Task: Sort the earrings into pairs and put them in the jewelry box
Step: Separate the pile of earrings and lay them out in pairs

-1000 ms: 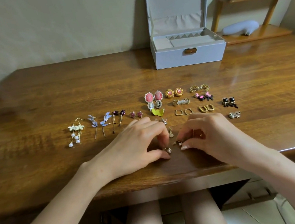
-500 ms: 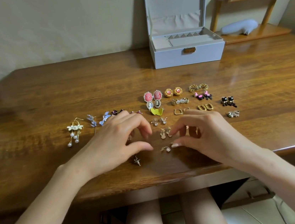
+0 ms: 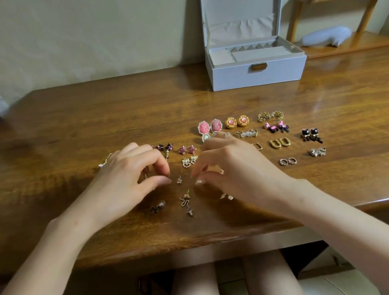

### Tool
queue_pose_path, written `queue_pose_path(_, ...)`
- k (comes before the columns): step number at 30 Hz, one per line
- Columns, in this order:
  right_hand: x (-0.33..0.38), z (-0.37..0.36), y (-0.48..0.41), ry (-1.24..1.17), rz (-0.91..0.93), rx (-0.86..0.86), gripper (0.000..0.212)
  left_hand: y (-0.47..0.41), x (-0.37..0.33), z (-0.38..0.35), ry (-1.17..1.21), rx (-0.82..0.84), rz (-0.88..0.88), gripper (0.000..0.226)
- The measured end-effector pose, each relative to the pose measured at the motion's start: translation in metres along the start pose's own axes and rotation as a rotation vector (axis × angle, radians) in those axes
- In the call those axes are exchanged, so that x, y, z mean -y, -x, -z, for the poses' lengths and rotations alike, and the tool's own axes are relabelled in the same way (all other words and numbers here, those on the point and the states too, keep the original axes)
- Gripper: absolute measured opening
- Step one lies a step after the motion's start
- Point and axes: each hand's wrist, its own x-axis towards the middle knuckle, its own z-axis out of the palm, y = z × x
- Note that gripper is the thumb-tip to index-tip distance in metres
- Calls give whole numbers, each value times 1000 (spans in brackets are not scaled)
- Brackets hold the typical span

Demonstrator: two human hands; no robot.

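Many earrings lie in pairs on the wooden table: pink cameos point(image 3: 210, 126), gold round studs point(image 3: 237, 121), pink bows point(image 3: 276, 127), black cats point(image 3: 310, 134), gold hoops point(image 3: 279, 142), small rings point(image 3: 287, 161), pink stars point(image 3: 187, 149). Loose ones lie nearer me: a tiny stud point(image 3: 179, 179), a snake-shaped piece point(image 3: 185, 200), a dark one point(image 3: 158, 207) and a pearl one point(image 3: 226, 196). My left hand point(image 3: 131, 179) and right hand point(image 3: 235, 167) hover on either side of the tiny stud, thumbs and forefingers curved but apart, nothing pinched. The grey jewelry box point(image 3: 258, 73) stands open at the back.
A wooden shelf point(image 3: 347, 42) with a pale grey object stands right of the box against the wall. The table's front edge point(image 3: 200, 244) runs just below the loose earrings. My knees show under the table.
Both hands have lifted and shifted left and a little away from me. The small earrings they worked on now lie uncovered near the front edge, and the small ring pair shows at right.
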Motion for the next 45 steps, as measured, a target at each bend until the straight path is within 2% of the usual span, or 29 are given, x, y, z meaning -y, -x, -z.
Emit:
queue_pose_path(7, 8, -13, -30, 99, 71, 112, 11, 3, -8, 2, 12, -48, 31, 11)
queue_pose_path(12, 11, -14, -33, 139, 66, 163, 15, 6, -10, 1, 44, 0, 31, 14)
queue_pose_path(16, 8, -4, -29, 41, 21, 114, 8, 3, -14, -4, 68, 37, -16, 15)
queue_pose_path(25, -8, 27, -9, -63, -50, -1, 6, -7, -18, -19, -8, 127, -111, 10)
queue_pose_path(29, -17, 44, 6, -76, -87, -29, 6, -10, -19, -21, -11, 110, -112, 10)
queue_pose_path(34, -35, 62, 28, -60, -160, -31, 8, -22, -40, -21, 65, 4, -154, 9)
queue_pose_path(45, -48, 63, 56, -9, -184, 117, 14, -49, -92, -58, 70, -14, -292, 14)
